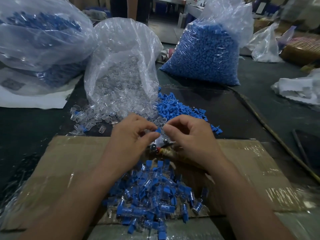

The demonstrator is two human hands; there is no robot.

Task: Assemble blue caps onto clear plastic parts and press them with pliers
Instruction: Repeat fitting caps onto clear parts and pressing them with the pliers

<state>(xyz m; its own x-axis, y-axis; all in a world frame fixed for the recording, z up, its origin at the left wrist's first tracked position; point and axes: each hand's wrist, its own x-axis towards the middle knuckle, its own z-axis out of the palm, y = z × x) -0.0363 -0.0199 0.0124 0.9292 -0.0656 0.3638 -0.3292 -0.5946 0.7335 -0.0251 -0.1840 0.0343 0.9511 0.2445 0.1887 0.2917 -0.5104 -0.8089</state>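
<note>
Dark bench [242, 110] stretches before you, with a taped cardboard sheet [69, 161] on its near edge. At far left sits a bulging clear bag [39, 40] of blue and clear pieces. Beside it, an open bag [121, 58] spills clear plastic parts [97, 115] onto the bench.

Your left hand [133, 134] hovers over the cardboard's far edge, thumb and forefinger pinching a blue cap [158, 130]. Under both hands lie the pliers [156, 144]. Nearer you, a heap of assembled pieces [152, 196] rests on the cardboard.

Your right hand [192, 135] has its fingers curled, fingertips just beside the cap; you cannot tell whether they grasp anything. Behind it, loose blue caps [176, 106] lie scattered. Farther back stands a full bag of blue caps [204, 54].
</note>
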